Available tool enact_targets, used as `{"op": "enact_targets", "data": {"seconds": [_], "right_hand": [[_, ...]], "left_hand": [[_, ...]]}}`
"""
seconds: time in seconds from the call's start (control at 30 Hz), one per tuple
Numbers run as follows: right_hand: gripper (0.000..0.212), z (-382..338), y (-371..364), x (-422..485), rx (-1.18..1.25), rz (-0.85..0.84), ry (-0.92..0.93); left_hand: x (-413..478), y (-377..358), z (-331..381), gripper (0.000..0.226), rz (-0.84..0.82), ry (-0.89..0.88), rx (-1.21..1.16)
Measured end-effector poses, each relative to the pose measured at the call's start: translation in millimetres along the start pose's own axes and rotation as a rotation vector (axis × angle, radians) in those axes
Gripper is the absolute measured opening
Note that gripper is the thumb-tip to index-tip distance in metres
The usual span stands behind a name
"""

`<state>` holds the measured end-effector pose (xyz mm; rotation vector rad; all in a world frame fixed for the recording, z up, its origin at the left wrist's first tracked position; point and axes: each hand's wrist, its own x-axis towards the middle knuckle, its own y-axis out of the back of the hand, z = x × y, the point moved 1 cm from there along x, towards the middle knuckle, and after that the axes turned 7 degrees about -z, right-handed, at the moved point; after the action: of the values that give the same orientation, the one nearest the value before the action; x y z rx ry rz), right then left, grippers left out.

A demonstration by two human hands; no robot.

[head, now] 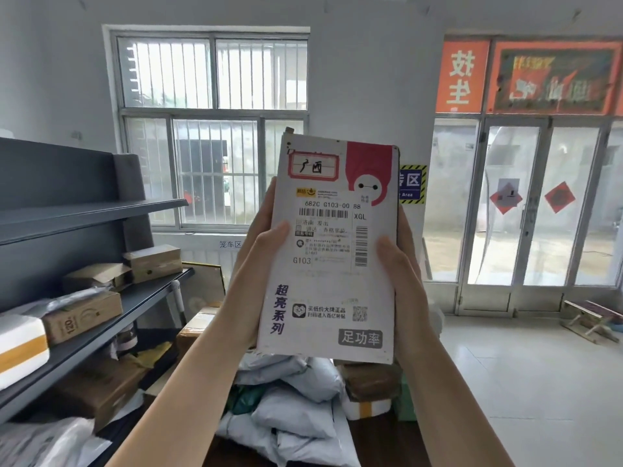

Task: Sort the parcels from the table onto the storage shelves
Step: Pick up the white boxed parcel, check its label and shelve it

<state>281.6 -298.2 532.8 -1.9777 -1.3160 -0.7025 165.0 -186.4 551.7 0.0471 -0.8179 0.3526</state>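
I hold a flat white parcel box (323, 291) upright in front of me, its shipping label and a red corner print facing me. My left hand (259, 261) grips its left edge with the thumb on the front. On the right edge sits my right hand (401, 261), thumb over the face as well. Below the box a pile of grey and white mailer bags (290, 409) and small boxes lies on the dark table (377, 443). Grey storage shelves (101, 210) stand at the left, with cardboard parcels (81, 315) on the middle tier.
More cartons (199, 325) sit on the floor past the shelf end, under a barred window (215, 129). Glass doors (526, 203) fill the right wall. A low wooden stool (593, 318) stands on the tiled floor at the far right.
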Motion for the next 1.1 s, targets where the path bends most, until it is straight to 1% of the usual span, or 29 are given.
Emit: {"op": "enact_targets", "data": {"seconds": [0.13, 0.23, 0.37, 0.5, 0.6, 0.73, 0.83, 0.93, 1.03, 1.1], "right_hand": [[0.057, -10.7, -8.3, -8.5, 0.04, -0.053, -0.01], [0.06, -24.5, -12.3, -17.9, 0.091, -0.087, -0.044], [0.063, -41.2, -20.3, -41.5, 0.219, -0.225, -0.085], [0.06, -60.9, -41.3, -76.1, 0.373, -0.402, -0.118], [0.058, -79.8, -65.4, -106.5, 0.517, -0.524, -0.169], [0.061, -116.0, -108.1, -145.0, 0.657, -0.67, -0.234], [0.058, -146.4, -145.5, -178.9, 0.758, -0.767, -0.27], [0.057, -179.0, -184.9, -216.5, 0.835, -0.845, -0.291], [0.057, -211.5, -223.6, -258.1, 0.908, -0.912, -0.309], [0.057, -234.8, -250.6, -288.2, 0.956, -0.964, -0.312]], "left_hand": [[-22.8, -13.1, 15.0, 0.059, 0.057, -0.023, 0.021], [-39.9, -30.0, 29.4, 0.06, 0.135, -0.021, 0.07], [-79.5, -61.2, 50.2, 0.056, 0.232, -0.047, 0.149], [-134.3, -100.3, 81.5, 0.053, 0.389, -0.076, 0.275], [-176.1, -132.4, 115.1, 0.052, 0.525, -0.101, 0.385], [-231.0, -178.7, 170.5, 0.052, 0.604, -0.133, 0.454], [-274.8, -215.5, 215.4, 0.046, 0.702, -0.172, 0.552], [-317.9, -251.7, 258.3, 0.048, 0.804, -0.2, 0.66], [-360.9, -290.2, 299.4, 0.043, 0.859, -0.23, 0.761], [-391.4, -317.2, 328.6, 0.046, 0.904, -0.247, 0.82]]}}
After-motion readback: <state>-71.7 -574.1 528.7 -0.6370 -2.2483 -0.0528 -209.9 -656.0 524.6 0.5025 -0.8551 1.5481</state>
